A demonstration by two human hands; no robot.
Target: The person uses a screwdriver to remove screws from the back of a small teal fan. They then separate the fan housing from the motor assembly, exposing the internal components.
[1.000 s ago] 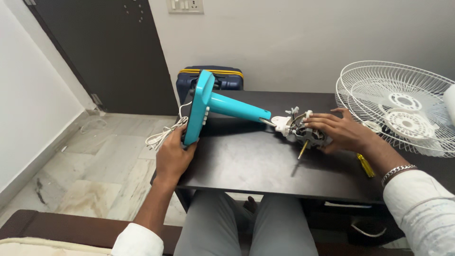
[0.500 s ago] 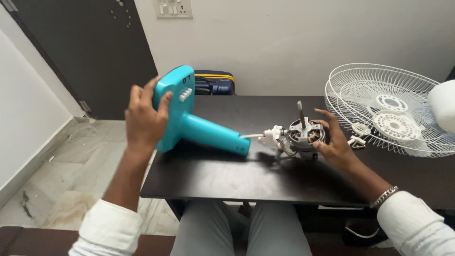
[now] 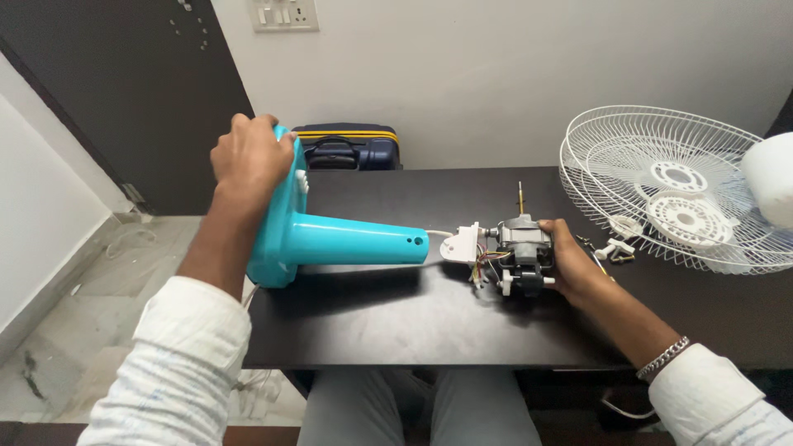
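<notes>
Now we note a change from half a second ago: the turquoise plastic fan stand with its flat base and tapered column (image 3: 330,235) has swung down to lie nearly level on the dark counter (image 3: 396,314). The left hand (image 3: 250,157) has its fingers curled over the base's upper edge. The bare metal fan motor with white plastic neck (image 3: 512,248) has been tipped, its shaft pointing away. The right hand (image 3: 566,260) cups its far side, fingers wrapped, possibly pressing it down. A white wire fan guard (image 3: 661,194) lies to the right.
</notes>
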